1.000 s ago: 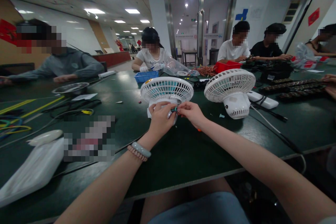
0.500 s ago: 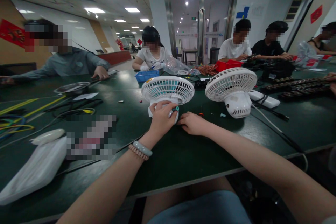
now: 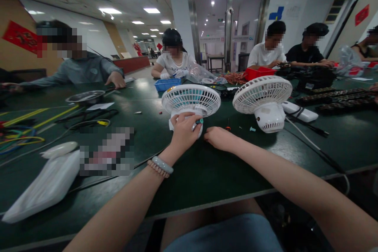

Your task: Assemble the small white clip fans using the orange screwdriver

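A white electric fan (image 3: pixel 203 98) with a round grille stands face-up in front of me. My left hand (image 3: pixel 185 128) is closed around its motor housing. A short, teal-tipped piece (image 3: pixel 200 121) shows by the fingers of that hand; I cannot tell what it is. Just right of the housing, my right hand (image 3: pixel 218 138) is low at the table, its fingers curled together. Whether it holds something small is hidden. A second white fan (image 3: pixel 268 116), also face-up, stands to the right with its cord trailing off.
Small orange (image 3: pixel 228 128) and pale blue (image 3: pixel 252 129) bits lie between the fans. A white base (image 3: pixel 44 189) and cables (image 3: pixel 23 139) lie left on the green table (image 3: pixel 203 181). A blue basket (image 3: pixel 167 85) and red bin (image 3: pixel 260 72) stand farther back, near seated co-workers.
The view has shifted slightly, so everything sits a little farther right. My left hand keeps its hold on the fan; my right fingers look slightly more curled.
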The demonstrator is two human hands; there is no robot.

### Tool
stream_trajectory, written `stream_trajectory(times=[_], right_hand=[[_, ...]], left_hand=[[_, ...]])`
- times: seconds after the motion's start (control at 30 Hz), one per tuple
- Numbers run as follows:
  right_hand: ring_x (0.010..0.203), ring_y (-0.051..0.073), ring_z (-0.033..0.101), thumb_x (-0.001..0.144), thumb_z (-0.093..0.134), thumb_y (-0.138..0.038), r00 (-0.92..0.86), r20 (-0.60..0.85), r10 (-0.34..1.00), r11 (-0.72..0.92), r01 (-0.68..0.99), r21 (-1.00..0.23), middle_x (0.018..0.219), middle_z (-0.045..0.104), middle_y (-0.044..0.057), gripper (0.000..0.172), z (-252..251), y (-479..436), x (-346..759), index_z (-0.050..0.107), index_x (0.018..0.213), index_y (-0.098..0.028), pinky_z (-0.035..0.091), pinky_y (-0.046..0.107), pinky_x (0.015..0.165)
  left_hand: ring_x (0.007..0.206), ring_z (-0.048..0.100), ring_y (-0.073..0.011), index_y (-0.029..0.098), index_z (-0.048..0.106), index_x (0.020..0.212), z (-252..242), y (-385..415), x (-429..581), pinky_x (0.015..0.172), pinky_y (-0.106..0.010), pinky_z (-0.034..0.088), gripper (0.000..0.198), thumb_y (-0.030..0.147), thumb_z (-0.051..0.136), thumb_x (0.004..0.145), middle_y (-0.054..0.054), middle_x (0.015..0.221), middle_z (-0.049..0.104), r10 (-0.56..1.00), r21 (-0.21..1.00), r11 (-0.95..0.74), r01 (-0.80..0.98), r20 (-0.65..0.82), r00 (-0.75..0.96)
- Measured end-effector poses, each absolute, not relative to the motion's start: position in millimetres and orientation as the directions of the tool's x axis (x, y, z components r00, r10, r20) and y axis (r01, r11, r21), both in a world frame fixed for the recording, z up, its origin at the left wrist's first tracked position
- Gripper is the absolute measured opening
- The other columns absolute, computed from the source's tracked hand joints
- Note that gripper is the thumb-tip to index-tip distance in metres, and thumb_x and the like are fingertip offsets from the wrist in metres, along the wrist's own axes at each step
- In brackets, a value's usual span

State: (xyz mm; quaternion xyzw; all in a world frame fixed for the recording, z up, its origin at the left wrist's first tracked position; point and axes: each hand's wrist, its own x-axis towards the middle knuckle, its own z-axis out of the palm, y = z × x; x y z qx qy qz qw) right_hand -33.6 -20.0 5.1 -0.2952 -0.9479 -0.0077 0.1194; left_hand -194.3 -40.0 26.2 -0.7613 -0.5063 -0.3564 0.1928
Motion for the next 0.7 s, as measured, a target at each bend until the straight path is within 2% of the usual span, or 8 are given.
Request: stream_trajectory(times=[0.07, 0.13, 0.2, 0.27, 0.33, 0.47, 0.53, 0.7], right_hand=[[0.074, 0.016, 0.057, 0.083, 0.045, -0.015, -0.796, 0.249, 0.551, 0.829, 0.557, -0.055, 0.081, 0.06, 0.009, 0.021, 6.8, -20.4, -32.9, 0.065, 0.083, -0.013, 0.04, 0.026, 0.066], [0.075, 0.016, 0.057, 0.084, 0.046, -0.015, -0.764, 0.336, 0.55, 0.828, 0.552, -0.099, 0.08, 0.061, 0.009, 0.019, 10.2, -20.1, -30.5, 0.064, 0.084, -0.013, 0.041, 0.026, 0.068], [0.08, 0.016, 0.056, 0.084, 0.045, -0.016, -0.656, 0.506, 0.561, 0.817, 0.539, -0.207, 0.083, 0.061, 0.009, 0.018, 15.5, -19.6, -26.5, 0.063, 0.087, -0.013, 0.041, 0.027, 0.073], [0.084, 0.016, 0.056, 0.085, 0.045, -0.017, -0.475, 0.668, 0.573, 0.806, 0.477, -0.351, 0.087, 0.062, 0.008, 0.018, 21.1, -19.3, -22.3, 0.062, 0.089, -0.015, 0.042, 0.028, 0.077], [0.081, 0.014, 0.058, 0.084, 0.047, -0.019, -0.317, 0.729, 0.607, 0.787, 0.365, -0.497, 0.085, 0.063, 0.005, 0.016, 24.3, -18.9, -20.0, 0.061, 0.089, -0.017, 0.043, 0.028, 0.077], [0.064, 0.012, 0.058, 0.08, 0.052, -0.025, -0.246, 0.636, 0.732, 0.67, 0.089, -0.737, 0.072, 0.062, 0.0, 0.014, 19.9, -15.7, -25.3, 0.062, 0.087, -0.018, 0.046, 0.025, 0.064], [0.062, 0.011, 0.057, 0.077, 0.054, -0.027, -0.262, 0.588, 0.765, 0.613, 0.016, -0.79, 0.069, 0.061, 0.0, 0.014, 14.7, -12.8, -30.7, 0.063, 0.084, -0.018, 0.045, 0.025, 0.062], [0.061, 0.011, 0.054, 0.072, 0.059, -0.028, -0.255, 0.515, 0.818, 0.524, -0.037, -0.851, 0.068, 0.061, -0.001, 0.013, 6.9, -6.0, -40.3, 0.066, 0.078, -0.019, 0.044, 0.025, 0.06]], left_hand=[[0.1, 0.053, -0.0221, 0.025, 0.063, 0.094, 26.0, -40.6, -194.4, 0.091, -0.043, 0.026, 0.02, 0.025, 0.055, 0.075, -0.004, 0.098, 0.064, 0.635, 0.074, -0.416, 0.906, 0.738, 0.231], [0.101, 0.053, -0.022, 0.025, 0.063, 0.094, 26.3, -41.7, -194.5, 0.091, -0.043, 0.026, 0.02, 0.024, 0.055, 0.076, -0.004, 0.098, 0.064, 0.639, 0.079, -0.42, 0.904, 0.733, 0.233], [0.101, 0.053, -0.0223, 0.025, 0.063, 0.094, 26.8, -42.9, -194.4, 0.09, -0.043, 0.026, 0.02, 0.024, 0.054, 0.076, -0.004, 0.098, 0.064, 0.646, 0.078, -0.42, 0.904, 0.725, 0.238], [0.102, 0.052, -0.0226, 0.025, 0.062, 0.095, 27.4, -43.6, -194.3, 0.091, -0.043, 0.025, 0.021, 0.024, 0.054, 0.076, -0.004, 0.098, 0.064, 0.649, 0.076, -0.421, 0.904, 0.722, 0.242], [0.102, 0.052, -0.0226, 0.025, 0.062, 0.095, 27.9, -43.7, -194.0, 0.091, -0.043, 0.025, 0.021, 0.025, 0.054, 0.076, -0.004, 0.099, 0.064, 0.649, 0.074, -0.42, 0.905, 0.722, 0.242], [0.102, 0.053, -0.0222, 0.025, 0.062, 0.094, 28.5, -43.9, -193.4, 0.09, -0.043, 0.025, 0.019, 0.026, 0.054, 0.077, -0.004, 0.099, 0.065, 0.652, 0.072, -0.417, 0.906, 0.718, 0.243], [0.102, 0.053, -0.0222, 0.025, 0.062, 0.094, 28.6, -44.3, -193.2, 0.09, -0.043, 0.025, 0.019, 0.025, 0.054, 0.077, -0.004, 0.097, 0.065, 0.654, 0.073, -0.417, 0.906, 0.717, 0.242], [0.101, 0.053, -0.022, 0.025, 0.062, 0.093, 27.6, -44.6, -193.4, 0.09, -0.044, 0.024, 0.018, 0.025, 0.054, 0.077, -0.003, 0.096, 0.065, 0.644, 0.078, -0.424, 0.902, 0.727, 0.24]])
